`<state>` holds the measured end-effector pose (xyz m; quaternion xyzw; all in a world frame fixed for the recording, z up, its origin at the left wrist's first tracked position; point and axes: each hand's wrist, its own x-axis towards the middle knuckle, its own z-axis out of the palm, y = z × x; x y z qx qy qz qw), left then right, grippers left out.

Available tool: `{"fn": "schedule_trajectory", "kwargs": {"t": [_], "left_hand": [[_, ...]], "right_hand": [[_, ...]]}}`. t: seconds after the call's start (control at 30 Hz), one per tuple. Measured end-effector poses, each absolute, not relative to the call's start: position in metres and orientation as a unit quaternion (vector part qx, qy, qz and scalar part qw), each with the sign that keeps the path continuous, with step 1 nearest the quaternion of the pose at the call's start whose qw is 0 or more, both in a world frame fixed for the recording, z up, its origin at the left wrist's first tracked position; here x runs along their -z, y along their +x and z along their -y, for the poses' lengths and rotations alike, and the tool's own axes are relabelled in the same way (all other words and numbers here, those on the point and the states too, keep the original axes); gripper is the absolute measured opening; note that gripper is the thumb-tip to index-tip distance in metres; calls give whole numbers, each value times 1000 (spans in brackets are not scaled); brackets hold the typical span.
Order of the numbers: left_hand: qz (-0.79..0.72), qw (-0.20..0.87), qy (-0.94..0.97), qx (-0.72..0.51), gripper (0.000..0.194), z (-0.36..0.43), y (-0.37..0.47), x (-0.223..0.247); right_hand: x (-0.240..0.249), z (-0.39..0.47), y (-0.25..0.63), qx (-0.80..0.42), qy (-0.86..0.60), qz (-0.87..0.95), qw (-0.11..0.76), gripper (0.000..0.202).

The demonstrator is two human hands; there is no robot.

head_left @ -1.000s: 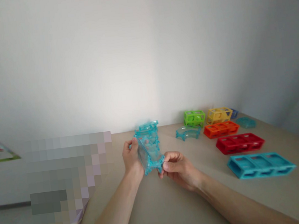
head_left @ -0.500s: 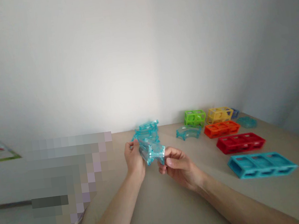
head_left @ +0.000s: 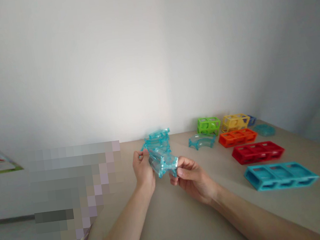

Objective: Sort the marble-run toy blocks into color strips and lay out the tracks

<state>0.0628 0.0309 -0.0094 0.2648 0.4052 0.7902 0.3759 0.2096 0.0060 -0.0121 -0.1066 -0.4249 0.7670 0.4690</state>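
Observation:
Between my hands, above the table, is a clear blue plastic track piece (head_left: 163, 162), possibly more than one joined together. My left hand (head_left: 143, 172) is closed on its left side, thumb on top. My right hand (head_left: 192, 178) pinches its right end between thumb and fingers. Just behind it lies a heap of similar clear blue track pieces (head_left: 157, 136), partly hidden by the held piece and my left hand. A single curved clear blue track piece (head_left: 202, 141) rests on the table to the right of the heap.
Block frames stand on the right of the table (head_left: 172, 219): green (head_left: 209, 125), yellow (head_left: 235, 121), orange (head_left: 238, 137), red (head_left: 257, 152), light blue (head_left: 282, 175), and dark blue (head_left: 252, 119) behind. A flat teal piece (head_left: 264, 129) lies near the right edge. A wall (head_left: 141, 60) rises behind.
The held track piece has turned slightly, and its right end has shifted a little to the right with my right hand. My left hand keeps its grip; the table pieces are unmoved.

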Motion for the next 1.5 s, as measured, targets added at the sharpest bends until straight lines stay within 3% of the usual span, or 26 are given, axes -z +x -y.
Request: {"fn": "schedule_trajectory", "kwargs": {"t": [0.43,0.67,0.77,0.87,1.0,1.1,1.3,1.5], "left_hand": [[-417,374,228,-796,45,-33,62,9],[-397,464,211,-763,47,-27,65,-2],[-393,471,251,-749,42,-26,65,0],[-423,412,299,-749,35,-28,62,5],[-481,248,375,-753,27,-29,58,8],[-498,178,424,-735,22,-26,61,6],[-417,245,530,-697,21,-18,71,9],[-411,297,636,-582,25,-17,73,20]], "right_hand": [[12,-6,211,-776,-115,414,462,17],[11,-6,210,-811,-143,405,397,41],[11,-4,206,-793,-202,421,390,36],[10,-6,206,-759,-261,436,407,29],[6,-14,215,-674,-327,493,442,36],[2,-17,223,-544,-367,608,447,41],[-5,-12,231,-210,-403,795,402,38],[-10,-17,239,-25,-475,804,358,50]]}}
